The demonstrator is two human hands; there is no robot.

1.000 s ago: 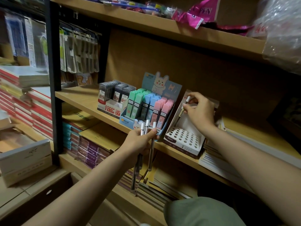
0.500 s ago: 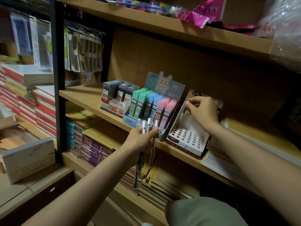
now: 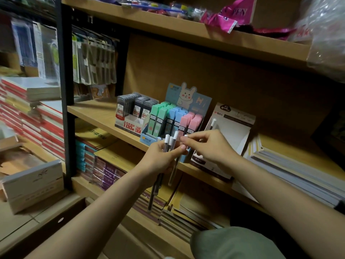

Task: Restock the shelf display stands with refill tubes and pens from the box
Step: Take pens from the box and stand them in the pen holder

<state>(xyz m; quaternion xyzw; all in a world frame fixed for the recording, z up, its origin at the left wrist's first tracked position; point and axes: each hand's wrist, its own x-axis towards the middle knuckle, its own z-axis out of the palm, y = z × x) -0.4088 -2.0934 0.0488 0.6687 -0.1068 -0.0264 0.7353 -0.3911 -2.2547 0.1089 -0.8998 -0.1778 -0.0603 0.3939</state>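
- A wooden shelf carries pastel refill tubes in a rabbit-card stand, left of a white pen stand holding one capped pen.
- The left hand grips a bundle of white-capped pens near the shelf edge.
- The right hand pinches one cap between narrow fingertips.

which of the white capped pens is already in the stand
The lone pen standing at the back of the white stand; the other pens are bunched in the left hand.
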